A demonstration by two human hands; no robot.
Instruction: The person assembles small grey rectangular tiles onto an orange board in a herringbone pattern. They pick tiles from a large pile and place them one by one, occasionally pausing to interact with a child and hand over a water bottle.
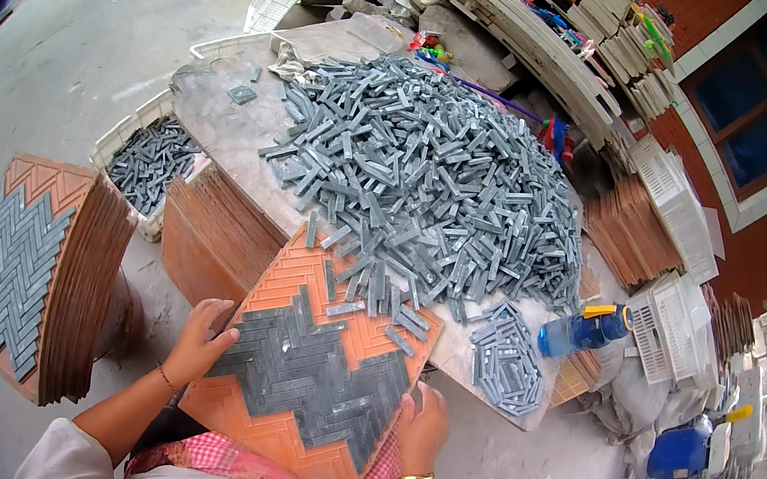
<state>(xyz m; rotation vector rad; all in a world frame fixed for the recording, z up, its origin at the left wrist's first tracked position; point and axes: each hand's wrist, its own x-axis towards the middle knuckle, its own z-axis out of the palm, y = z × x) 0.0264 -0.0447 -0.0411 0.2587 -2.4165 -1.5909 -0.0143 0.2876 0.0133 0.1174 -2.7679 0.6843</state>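
Note:
An orange grooved mould board (226, 394) slopes in front of me, its far edge on the pile table. Dark grey stone strips (311, 370) lie in a zigzag herringbone band across its middle; orange grooves show above and below. Some loose strips (399, 328) rest over its upper part. My left hand (202, 341) is closed on the board's left edge, thumb on top and the other fingers partly hidden. At the right edge, my right hand (423, 427) grips the board, its fingertips partly hidden. Beyond the board spreads a big heap of grey stone strips (446, 169).
Left stands a stack of orange boards (86, 291), the top one filled with strips; another stack (216, 237) adjoins the table (220, 126). A crate (105, 147) holds strips. Right are a ring of strips (508, 357), a blue bottle (581, 331) and white crates (669, 323).

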